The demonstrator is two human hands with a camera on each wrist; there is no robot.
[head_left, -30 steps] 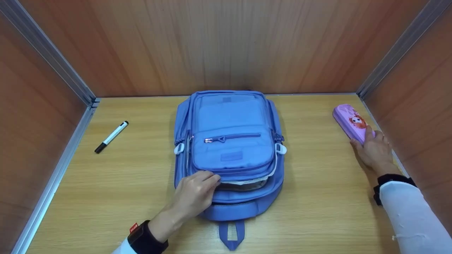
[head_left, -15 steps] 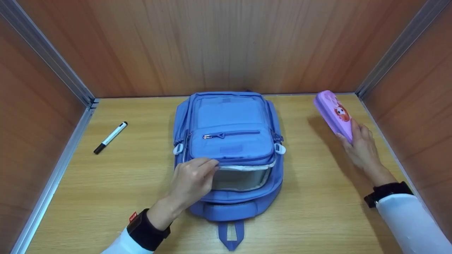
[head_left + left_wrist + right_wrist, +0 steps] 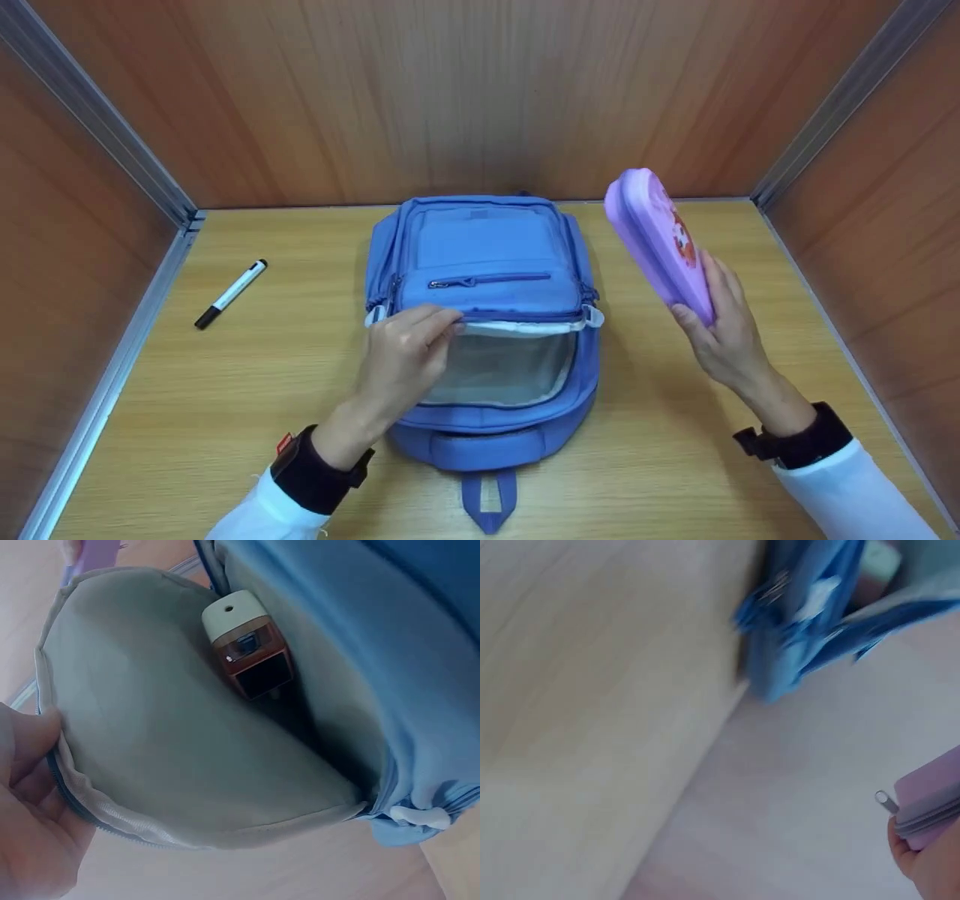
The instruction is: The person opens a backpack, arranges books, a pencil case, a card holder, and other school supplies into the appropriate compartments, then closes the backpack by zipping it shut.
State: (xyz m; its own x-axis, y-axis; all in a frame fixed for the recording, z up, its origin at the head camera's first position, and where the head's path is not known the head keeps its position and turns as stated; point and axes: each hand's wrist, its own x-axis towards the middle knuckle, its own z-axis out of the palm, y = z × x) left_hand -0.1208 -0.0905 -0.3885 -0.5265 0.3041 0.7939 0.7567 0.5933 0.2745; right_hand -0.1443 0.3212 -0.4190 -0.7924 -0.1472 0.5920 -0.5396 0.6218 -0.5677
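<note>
A blue backpack (image 3: 484, 240) lies on the table with its front pocket unzipped. My left hand (image 3: 405, 356) pinches the edge of the pocket's flap and holds it up, baring the grey lining (image 3: 150, 705). Down in the pocket, in the left wrist view, sits a small white and orange-brown box-like object (image 3: 251, 645) with a dark panel; its kind is unclear. To the right of the backpack, my right hand (image 3: 724, 330) grips a purple pencil case (image 3: 656, 232) by its near end, in the air. The case has a zipper (image 3: 930, 819) and a cartoon picture.
A white marker with black ends (image 3: 231, 294) lies on the left of the wooden table (image 3: 300, 450). Wood-grain panels (image 3: 480, 97) enclose the back and both sides. The backpack's top loop (image 3: 489, 502) points toward the near edge.
My right hand has lifted the pencil case off the table and carried it left toward the backpack. My left hand has raised the flap, so the pocket gapes wider.
</note>
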